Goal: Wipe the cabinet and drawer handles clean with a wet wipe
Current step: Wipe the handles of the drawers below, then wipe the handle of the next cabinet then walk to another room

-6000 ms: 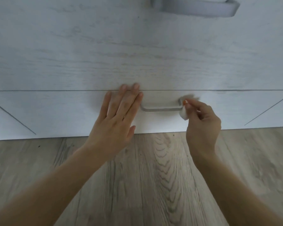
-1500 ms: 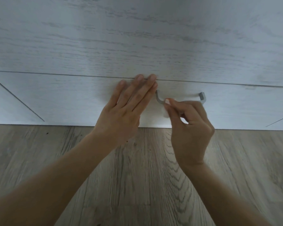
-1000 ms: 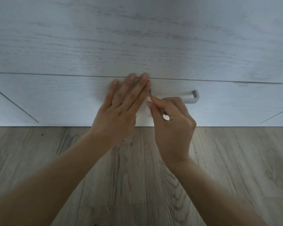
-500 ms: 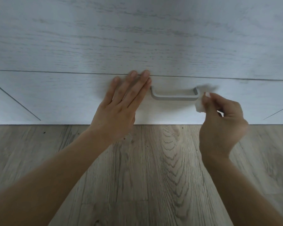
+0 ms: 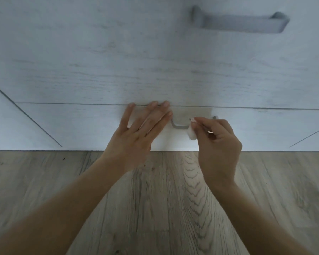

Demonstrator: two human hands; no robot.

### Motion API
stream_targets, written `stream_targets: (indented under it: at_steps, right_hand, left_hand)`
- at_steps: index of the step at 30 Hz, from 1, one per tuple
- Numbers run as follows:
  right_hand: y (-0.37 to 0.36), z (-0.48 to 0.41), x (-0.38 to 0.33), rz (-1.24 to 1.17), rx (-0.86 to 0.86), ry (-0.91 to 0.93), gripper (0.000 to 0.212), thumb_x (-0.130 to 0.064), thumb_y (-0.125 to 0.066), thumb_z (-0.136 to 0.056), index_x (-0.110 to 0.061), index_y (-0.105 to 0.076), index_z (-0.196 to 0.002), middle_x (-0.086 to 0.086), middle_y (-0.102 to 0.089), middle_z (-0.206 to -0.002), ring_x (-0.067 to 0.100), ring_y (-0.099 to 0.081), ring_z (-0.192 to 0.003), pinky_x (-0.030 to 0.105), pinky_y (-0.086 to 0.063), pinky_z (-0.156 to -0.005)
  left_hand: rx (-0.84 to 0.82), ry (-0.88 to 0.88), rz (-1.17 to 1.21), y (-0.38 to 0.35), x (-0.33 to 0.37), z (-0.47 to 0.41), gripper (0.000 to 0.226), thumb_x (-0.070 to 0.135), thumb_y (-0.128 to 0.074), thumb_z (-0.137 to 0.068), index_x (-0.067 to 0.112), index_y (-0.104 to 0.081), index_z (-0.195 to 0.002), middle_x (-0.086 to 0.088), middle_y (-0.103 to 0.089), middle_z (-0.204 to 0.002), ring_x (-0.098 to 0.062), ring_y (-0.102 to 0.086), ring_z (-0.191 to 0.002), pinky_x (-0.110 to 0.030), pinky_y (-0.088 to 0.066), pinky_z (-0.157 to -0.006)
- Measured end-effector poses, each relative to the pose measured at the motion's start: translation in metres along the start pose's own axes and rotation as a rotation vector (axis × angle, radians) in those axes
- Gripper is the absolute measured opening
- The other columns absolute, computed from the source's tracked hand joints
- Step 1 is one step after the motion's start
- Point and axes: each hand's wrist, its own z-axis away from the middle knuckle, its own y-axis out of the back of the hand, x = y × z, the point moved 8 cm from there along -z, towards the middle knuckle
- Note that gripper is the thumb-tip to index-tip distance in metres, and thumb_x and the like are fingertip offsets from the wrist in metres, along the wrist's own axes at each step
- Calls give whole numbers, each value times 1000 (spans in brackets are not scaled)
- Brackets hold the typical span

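The bottom drawer of a whitewashed wood cabinet carries a small grey bar handle (image 5: pixel 179 126). My right hand (image 5: pixel 217 142) pinches a small folded white wet wipe (image 5: pixel 191 133) against the middle of that handle and hides its right half, apart from the end post. My left hand (image 5: pixel 136 138) lies flat on the bottom drawer front (image 5: pixel 81 126), fingers spread, fingertips just left of the handle. A larger grey handle (image 5: pixel 239 23) sits on the drawer above, at the top right, blurred.
A grey wood-grain floor (image 5: pixel 164 199) runs from the cabinet's base toward me. Diagonal seams mark the cabinet front at the far left (image 5: pixel 26 113) and the far right (image 5: pixel 309 135).
My right hand has slid the wipe leftward, from the handle's right end to its middle. The view has tilted up, bringing the upper handle into sight. My left hand stays flat on the drawer.
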Motion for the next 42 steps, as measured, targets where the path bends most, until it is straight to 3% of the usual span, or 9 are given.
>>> stream_targets:
  at_steps: [8,13,17,22,27,32,36,39,42]
  right_hand:
    - [50,-34,-59,112,-197,-202,15,-6,-65,-85,-20,-72,-87,-3,-60,-89,-4,-57,-79,-1,-38,-69]
    - [88,-65,-142,268,-357,-259,12,-4,-64,-86,-12,-72,-90,-1,-58,-92,-4,-56,-77,-4,-37,-71]
    - [112,-92,-228,396,-509,-266,11,-5,-62,-88,-9,-72,-92,2,-59,-91,0,-55,-72,-6,-35,-68]
    - [142,-124,-341,494,-645,-285,10,-11,-62,-89,-11,-71,-94,1,-57,-89,3,-49,-73,-7,-32,-69]
    - [163,-166,-439,533,-606,-269,12,-16,-62,-89,-13,-71,-95,5,-60,-94,7,-48,-78,7,-28,-69]
    - [171,-192,-526,437,-520,-248,11,-12,-62,-86,-16,-71,-88,2,-57,-90,8,-52,-77,1,-33,-62]
    - [159,-193,-585,376,-516,-155,12,-8,-62,-86,-14,-72,-89,4,-58,-90,2,-51,-69,-3,-33,-65]
    - [141,-183,-624,327,-547,-94,15,-8,-59,-87,-14,-72,-92,7,-62,-97,6,-54,-71,-4,-34,-63]
    - [125,-169,-663,247,-553,-56,16,-7,-58,-87,-13,-73,-91,8,-66,-98,8,-56,-74,-7,-34,-63]
  left_hand:
    - [-431,48,226,66,-24,-8,93,17,-75,-68,16,-25,-147,-6,-29,-153,-23,-35,-139,-47,-27,-112]
    - [-651,105,311,139,-73,-39,85,29,-40,-97,23,33,-139,3,31,-148,-17,11,-146,-37,23,-109]
    - [-646,158,391,232,-129,-79,75,31,-60,-90,16,-19,-151,-4,-20,-157,-19,-23,-144,-41,-8,-117]
    - [-708,118,381,332,-195,-121,66,41,-34,-101,17,-1,-153,-2,1,-160,-17,0,-147,-38,12,-115]
    - [-514,83,405,429,-260,-160,67,41,-86,-61,11,-68,-118,-7,-65,-123,-20,-63,-112,-44,-50,-94]
    - [-456,124,341,493,-318,-175,66,41,-81,-68,9,-63,-124,-9,-62,-127,-22,-60,-117,-44,-48,-98]
    - [-459,131,229,528,-357,-165,62,41,-40,-99,13,-21,-151,-7,-28,-154,-22,-24,-143,-43,-12,-119]
    - [-386,144,161,564,-386,-146,60,37,-70,-82,7,-55,-132,-10,-62,-126,-25,-58,-119,-46,-42,-104]
    - [-358,143,105,590,-413,-125,60,33,-79,-73,4,-63,-122,-12,-68,-115,-27,-64,-108,-47,-50,-94]
